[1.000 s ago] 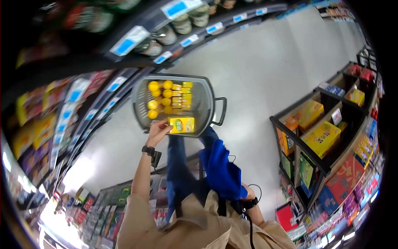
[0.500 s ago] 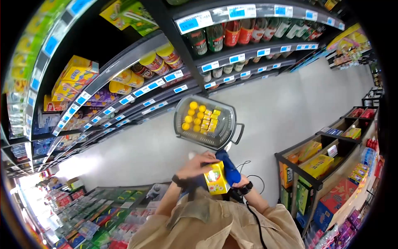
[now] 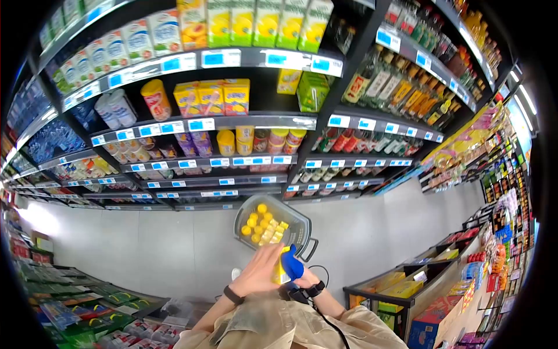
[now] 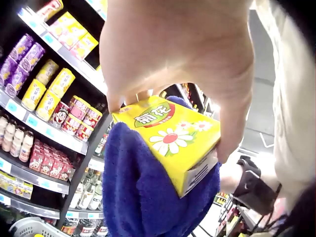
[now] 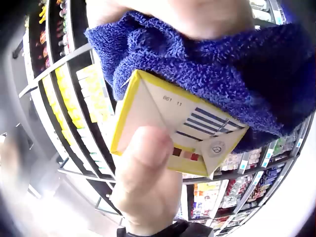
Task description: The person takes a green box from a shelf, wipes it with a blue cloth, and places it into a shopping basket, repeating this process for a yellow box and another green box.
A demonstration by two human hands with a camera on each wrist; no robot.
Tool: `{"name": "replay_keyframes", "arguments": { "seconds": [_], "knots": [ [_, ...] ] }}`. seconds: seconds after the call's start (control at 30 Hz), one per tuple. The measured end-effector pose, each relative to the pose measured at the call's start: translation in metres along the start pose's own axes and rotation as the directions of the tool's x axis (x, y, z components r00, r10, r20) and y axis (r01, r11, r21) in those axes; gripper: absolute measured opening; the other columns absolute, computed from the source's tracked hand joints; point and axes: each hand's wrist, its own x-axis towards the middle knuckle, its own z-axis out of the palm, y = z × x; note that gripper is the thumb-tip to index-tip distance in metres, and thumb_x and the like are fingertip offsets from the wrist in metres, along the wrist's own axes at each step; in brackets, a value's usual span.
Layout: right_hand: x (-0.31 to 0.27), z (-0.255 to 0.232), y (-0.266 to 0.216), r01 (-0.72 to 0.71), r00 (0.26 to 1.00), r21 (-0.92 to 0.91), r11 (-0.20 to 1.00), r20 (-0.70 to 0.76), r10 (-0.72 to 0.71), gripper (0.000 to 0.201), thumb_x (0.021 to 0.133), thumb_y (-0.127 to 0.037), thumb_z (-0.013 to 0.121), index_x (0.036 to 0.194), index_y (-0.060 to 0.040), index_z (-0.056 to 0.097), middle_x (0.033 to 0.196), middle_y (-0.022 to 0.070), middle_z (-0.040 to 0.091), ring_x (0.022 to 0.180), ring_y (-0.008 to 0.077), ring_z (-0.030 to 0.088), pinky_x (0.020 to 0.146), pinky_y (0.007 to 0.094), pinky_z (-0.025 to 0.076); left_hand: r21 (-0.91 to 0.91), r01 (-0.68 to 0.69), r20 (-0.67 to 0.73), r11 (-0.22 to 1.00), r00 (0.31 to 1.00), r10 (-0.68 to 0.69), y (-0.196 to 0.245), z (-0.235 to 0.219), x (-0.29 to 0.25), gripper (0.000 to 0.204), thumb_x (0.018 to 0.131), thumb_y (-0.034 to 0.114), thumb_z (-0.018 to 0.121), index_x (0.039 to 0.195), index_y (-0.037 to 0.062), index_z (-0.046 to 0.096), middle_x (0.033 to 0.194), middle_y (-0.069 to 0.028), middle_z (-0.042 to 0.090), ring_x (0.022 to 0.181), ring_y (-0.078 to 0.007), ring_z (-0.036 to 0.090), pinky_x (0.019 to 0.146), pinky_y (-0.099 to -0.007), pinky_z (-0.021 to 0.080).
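My left hand (image 3: 260, 271) grips a yellow carton (image 4: 173, 136) printed with white daisies, its thumb on one end and its fingers over the far edge. In the right wrist view, the left thumb (image 5: 152, 153) presses the carton's pale end panel, which bears a barcode. A blue towel (image 4: 143, 185) lies bunched against the carton's side. My right hand (image 3: 306, 280) holds this towel from the other side, its fingers mostly hidden by cloth. Both hands are close to my body, just nearer than a grey basket (image 3: 299, 230) on the floor.
Inside the basket stand round yellow-topped containers (image 3: 254, 224) and small yellow cartons (image 3: 272, 234). Shelving with price tags and drinks (image 3: 226, 125) runs along the far side. A bin display (image 3: 401, 291) with boxes stands at the right. Packaged goods (image 3: 87, 308) fill the near left.
The left hand has brought the yellow carton from over the basket to the towel in the right hand. The head view has risen towards the shelves.
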Motion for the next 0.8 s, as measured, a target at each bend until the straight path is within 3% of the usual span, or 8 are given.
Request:
{"name": "replay_keyframes", "arguments": {
  "seconds": [0.13,0.23,0.3,0.37,0.43,0.5,0.57,0.8],
  "knots": [
    [0.012,0.045,0.024,0.476,0.873,-0.709,0.520,0.310,-0.375,0.039,0.103,-0.012,0.055,0.140,-0.0031,0.048,0.133,0.0091,0.058,0.121,0.0180,0.057,0.106,0.0318,0.045,0.037,-0.057,-0.097,0.998,0.994,0.060,0.007,-0.036,-0.033,0.114,0.058,0.028,0.090,0.151,-0.0008,0.032,0.145,-0.0187,0.043,0.134,-0.0397,0.041,0.113,-0.0482,0.037],
    [-0.002,0.092,0.032,0.473,0.873,-0.768,0.431,0.341,-0.348,0.044,0.098,-0.007,0.060,0.140,-0.0012,0.048,0.135,0.0126,0.057,0.124,0.0202,0.055,0.107,0.0330,0.044,0.018,-0.103,-0.181,0.995,0.978,0.104,0.007,-0.052,-0.057,0.111,0.056,0.026,0.090,0.150,0.0012,0.037,0.143,-0.0177,0.046,0.132,-0.0385,0.044,0.112,-0.0466,0.038],
    [0.007,0.085,0.038,0.518,0.825,-0.856,0.010,0.496,-0.271,0.046,0.097,-0.007,0.061,0.140,-0.0014,0.048,0.137,0.0131,0.057,0.125,0.0200,0.055,0.107,0.0325,0.044,0.031,-0.094,-0.234,0.995,0.967,0.098,0.012,-0.062,-0.071,0.104,0.058,0.024,0.088,0.148,0.0029,0.040,0.142,-0.0176,0.048,0.131,-0.0389,0.046,0.112,-0.0459,0.038],
    [0.044,0.050,0.061,0.315,0.947,-0.594,0.740,0.245,-0.206,0.040,0.101,-0.012,0.056,0.140,-0.0062,0.049,0.136,0.0090,0.059,0.122,0.0170,0.058,0.104,0.0303,0.047,0.053,-0.049,-0.260,0.997,0.964,0.061,0.012,-0.066,-0.083,0.108,0.056,0.025,0.090,0.150,0.0058,0.040,0.143,-0.0170,0.049,0.132,-0.0389,0.046,0.113,-0.0465,0.038],
    [0.033,0.096,0.061,0.022,0.996,-0.123,0.992,0.090,-0.011,0.039,0.102,-0.014,0.054,0.140,-0.0077,0.049,0.134,0.0074,0.060,0.121,0.0164,0.059,0.100,0.0306,0.051,0.079,-0.014,-0.294,0.997,0.955,0.037,0.010,-0.073,-0.091,0.109,0.056,0.025,0.090,0.150,0.0070,0.040,0.143,-0.0169,0.048,0.132,-0.0390,0.046,0.113,-0.0470,0.037],
    [0.030,0.103,0.064,0.010,0.999,-0.330,0.944,0.049,0.007,0.039,0.103,-0.023,0.055,0.137,-0.0062,0.048,0.123,0.0075,0.063,0.083,0.0182,0.069,0.065,0.0298,0.058,0.175,-0.022,-0.353,0.984,0.932,0.083,0.002,-0.078,-0.094,0.115,0.052,0.029,0.094,0.150,0.0036,0.038,0.143,-0.0164,0.048,0.128,-0.0386,0.049,0.109,-0.0474,0.043],
    [0.025,0.108,0.073,0.009,0.999,-0.325,0.946,0.032,0.002,0.037,0.103,-0.025,0.055,0.135,-0.0070,0.049,0.119,0.0082,0.062,0.070,0.0183,0.068,0.057,0.0294,0.056,0.188,0.005,-0.398,0.982,0.915,0.072,0.006,-0.082,-0.096,0.115,0.052,0.030,0.094,0.150,0.0036,0.038,0.144,-0.0161,0.048,0.129,-0.0384,0.049,0.108,-0.0472,0.043],
    [0.003,0.109,0.066,0.044,0.990,-0.333,0.942,0.140,0.003,0.040,0.102,-0.021,0.058,0.137,-0.0068,0.049,0.120,0.0087,0.062,0.094,0.0190,0.070,0.078,0.0314,0.061,0.133,-0.038,-0.341,0.990,0.936,0.082,0.018,-0.083,-0.093,0.115,0.051,0.036,0.094,0.148,0.0046,0.041,0.143,-0.0153,0.050,0.127,-0.0369,0.051,0.103,-0.0464,0.048]
  ]
}}
